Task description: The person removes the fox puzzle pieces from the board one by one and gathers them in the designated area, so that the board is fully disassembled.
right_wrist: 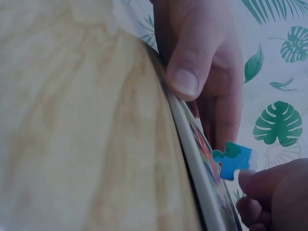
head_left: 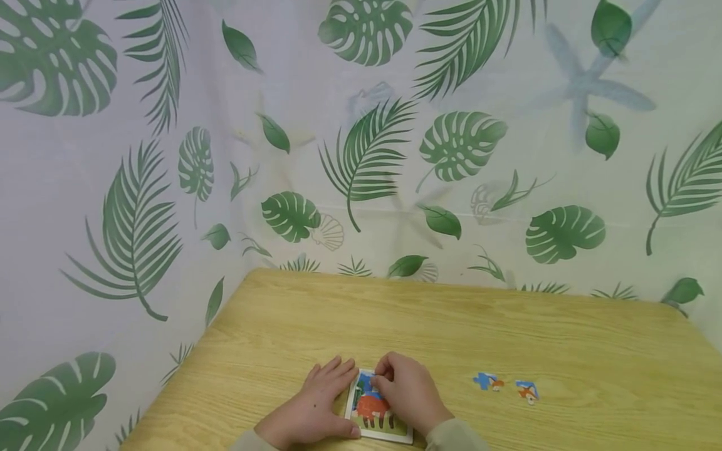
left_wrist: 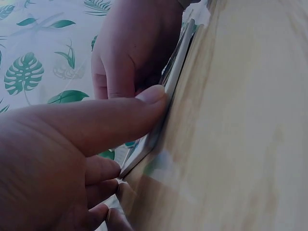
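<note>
A small jigsaw puzzle [head_left: 373, 408] in a white-rimmed tray lies on the table, its picture showing a reddish-brown animal with several legs on green ground. My right hand [head_left: 414, 391] pinches a blue and green puzzle piece [right_wrist: 233, 162] between thumb and fingers, just over the puzzle's upper part; the right wrist view shows the piece tilted up from the picture. Along the tray's left side lies my left hand [head_left: 318, 404], fingers stretched out, with the thumb [left_wrist: 153, 95] touching the near edge of the tray. The right hand hides part of the picture.
Two groups of loose pieces lie to the right on the wooden table [head_left: 451, 319]: a blue and orange one [head_left: 484, 380] and a blue, orange and white one [head_left: 527, 391]. White leaf-patterned sheeting [head_left: 383, 232] stands behind the table and at its left.
</note>
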{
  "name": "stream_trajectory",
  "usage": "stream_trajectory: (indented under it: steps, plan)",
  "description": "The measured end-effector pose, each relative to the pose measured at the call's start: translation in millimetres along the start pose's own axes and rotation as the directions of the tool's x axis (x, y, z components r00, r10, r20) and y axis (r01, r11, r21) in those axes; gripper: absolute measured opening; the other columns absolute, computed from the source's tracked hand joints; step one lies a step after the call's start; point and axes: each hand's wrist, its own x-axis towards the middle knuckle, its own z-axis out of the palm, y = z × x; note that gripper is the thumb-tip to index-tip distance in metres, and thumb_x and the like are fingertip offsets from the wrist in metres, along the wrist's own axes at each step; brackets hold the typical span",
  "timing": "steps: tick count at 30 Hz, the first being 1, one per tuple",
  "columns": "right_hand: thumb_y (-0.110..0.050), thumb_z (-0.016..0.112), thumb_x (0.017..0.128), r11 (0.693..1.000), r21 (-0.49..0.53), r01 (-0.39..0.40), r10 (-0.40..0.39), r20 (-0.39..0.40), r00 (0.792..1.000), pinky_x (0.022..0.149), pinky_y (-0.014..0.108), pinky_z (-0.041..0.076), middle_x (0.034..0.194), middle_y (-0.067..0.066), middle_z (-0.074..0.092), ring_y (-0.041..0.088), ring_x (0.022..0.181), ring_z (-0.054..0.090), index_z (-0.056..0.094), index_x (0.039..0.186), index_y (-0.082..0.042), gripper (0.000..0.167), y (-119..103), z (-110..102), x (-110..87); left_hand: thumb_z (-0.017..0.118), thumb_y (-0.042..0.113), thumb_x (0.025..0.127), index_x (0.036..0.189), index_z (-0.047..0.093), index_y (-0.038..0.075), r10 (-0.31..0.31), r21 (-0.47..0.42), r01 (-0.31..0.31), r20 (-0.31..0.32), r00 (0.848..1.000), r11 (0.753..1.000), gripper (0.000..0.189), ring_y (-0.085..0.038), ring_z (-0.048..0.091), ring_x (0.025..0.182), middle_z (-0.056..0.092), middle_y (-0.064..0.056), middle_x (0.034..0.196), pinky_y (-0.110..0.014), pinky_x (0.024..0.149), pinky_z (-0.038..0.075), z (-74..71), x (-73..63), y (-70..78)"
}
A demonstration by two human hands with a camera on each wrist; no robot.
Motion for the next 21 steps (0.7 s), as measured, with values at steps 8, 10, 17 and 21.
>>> stream_trajectory:
  steps: [8, 10, 17, 21]
  plan:
    - [-0.021, 0.071, 0.096, 0.99, 0.142, -0.005, 0.002, 0.023, 1.0, 0.06, 0.029, 0.047, 0.075, -0.005, 0.06, 0.013, 0.067, 0.056, 0.063, 0.087, -0.016, 0.013, 2.8, -6.1, -2.2, 0.08, 0.055, 0.08, 0.157, 0.037, 0.008, 0.003, 0.016, -0.003, -0.002, 1.0, 1.0, 0.099, -0.032, 0.011, 0.154, 0.026, -0.006, 0.165, -0.062, 0.119, 0.002, -0.2, 0.7, -0.3]
    - [-0.021, 0.07, 0.096, 0.982, 0.191, -0.016, 0.008, 0.039, 0.999, 0.06, 0.03, 0.048, 0.076, -0.004, 0.062, 0.014, 0.068, 0.057, 0.062, 0.089, -0.015, 0.012, 2.8, -7.8, -2.5, 0.08, 0.055, 0.081, 0.157, 0.037, 0.009, 0.002, 0.015, -0.002, 0.001, 1.0, 1.0, 0.099, -0.032, 0.011, 0.154, 0.026, -0.006, 0.165, -0.062, 0.118, 0.002, -0.4, 1.1, -0.6]
    - [-0.019, 0.072, 0.094, 0.96, 0.277, -0.033, 0.013, 0.072, 0.997, 0.062, 0.031, 0.052, 0.081, -0.001, 0.064, 0.015, 0.072, 0.061, 0.064, 0.089, -0.012, 0.012, 4.2, -11.9, -3.1, 0.079, 0.057, 0.08, 0.157, 0.037, 0.008, 0.004, 0.024, -0.004, 0.002, 1.0, 1.0, 0.1, -0.033, 0.012, 0.153, 0.026, -0.006, 0.165, -0.063, 0.118, 0.003, -0.3, 1.6, -1.0]
    - [-0.02, 0.074, 0.092, 0.958, 0.28, -0.058, 0.04, 0.068, 0.997, 0.066, 0.032, 0.05, 0.082, -0.002, 0.064, 0.016, 0.075, 0.059, 0.065, 0.089, -0.013, 0.012, 4.1, -14.1, -1.8, 0.079, 0.057, 0.08, 0.157, 0.038, 0.007, 0.006, 0.024, -0.006, -0.001, 1.0, 1.0, 0.1, -0.033, 0.012, 0.153, 0.027, -0.007, 0.165, -0.063, 0.118, 0.003, -0.1, 1.5, -0.9]
